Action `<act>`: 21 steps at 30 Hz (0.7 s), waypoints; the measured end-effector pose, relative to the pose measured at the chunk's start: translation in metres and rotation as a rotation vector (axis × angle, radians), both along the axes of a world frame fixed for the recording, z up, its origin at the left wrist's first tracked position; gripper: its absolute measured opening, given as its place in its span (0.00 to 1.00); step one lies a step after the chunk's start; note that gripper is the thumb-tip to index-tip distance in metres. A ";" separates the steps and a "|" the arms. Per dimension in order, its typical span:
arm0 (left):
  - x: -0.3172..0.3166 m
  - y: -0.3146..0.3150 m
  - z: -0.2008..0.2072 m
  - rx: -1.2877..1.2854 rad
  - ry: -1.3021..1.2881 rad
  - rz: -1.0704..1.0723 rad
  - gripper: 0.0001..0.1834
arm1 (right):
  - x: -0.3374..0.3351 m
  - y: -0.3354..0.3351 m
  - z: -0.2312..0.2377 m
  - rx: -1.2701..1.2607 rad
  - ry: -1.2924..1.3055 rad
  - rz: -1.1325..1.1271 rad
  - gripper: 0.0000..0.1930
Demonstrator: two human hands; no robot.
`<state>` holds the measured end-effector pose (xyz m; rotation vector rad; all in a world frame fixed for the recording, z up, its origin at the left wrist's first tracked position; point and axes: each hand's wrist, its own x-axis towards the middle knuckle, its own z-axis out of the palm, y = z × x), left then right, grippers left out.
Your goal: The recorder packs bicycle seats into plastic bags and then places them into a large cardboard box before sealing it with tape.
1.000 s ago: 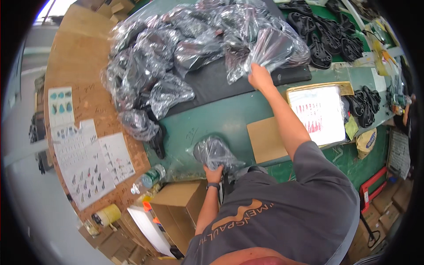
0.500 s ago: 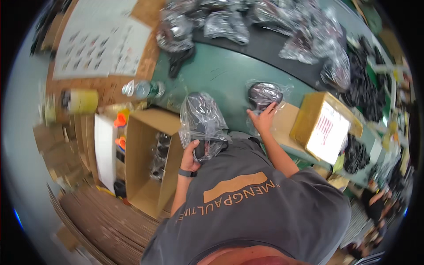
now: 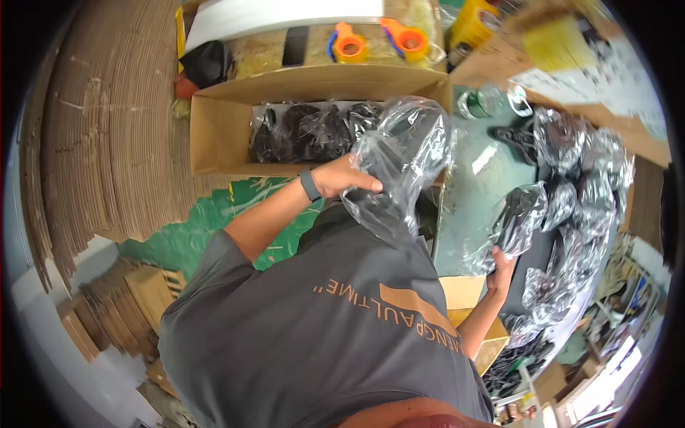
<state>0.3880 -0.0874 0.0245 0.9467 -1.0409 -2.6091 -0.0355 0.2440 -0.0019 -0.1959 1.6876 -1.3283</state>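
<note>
My left hand (image 3: 346,177) grips a black item in a clear plastic bag, which looks like a bicycle saddle (image 3: 407,146), over the right end of an open cardboard box (image 3: 214,143). Several similar dark bagged pieces (image 3: 314,135) stand in a row inside that box. Over on the green table (image 3: 467,207), my right hand (image 3: 501,267) has its fingers closed on the near end of another bagged saddle (image 3: 521,214). The film hides part of the left fingers' hold.
More bagged saddles (image 3: 592,185) crowd the table's right side. A plastic bottle (image 3: 485,102) lies beyond the box's right corner. Two orange tape rings (image 3: 349,46) sit behind the box. Stacked flat cardboard (image 3: 107,143) fills the left, and a yellow box (image 3: 491,346) is by my right forearm.
My body and view have turned left toward the cardboard box. The left hand has carried its bagged saddle over the box, while the right hand remains at a bagged saddle on the table.
</note>
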 end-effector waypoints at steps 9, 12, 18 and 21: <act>0.291 -0.136 -0.302 0.158 -0.955 0.239 0.35 | 0.219 -0.374 -0.012 0.188 0.900 1.299 0.41; 0.321 -0.151 -0.324 0.184 -1.080 0.277 0.40 | 0.293 -0.455 -0.110 -0.126 1.177 1.499 0.24; 0.453 -0.138 -0.377 0.254 -0.676 0.759 0.41 | 0.523 -0.563 -0.213 -0.262 1.247 2.085 0.11; 0.389 -0.147 -0.391 0.332 -0.739 0.810 0.39 | 0.536 -0.551 -0.270 -0.150 1.168 2.037 0.15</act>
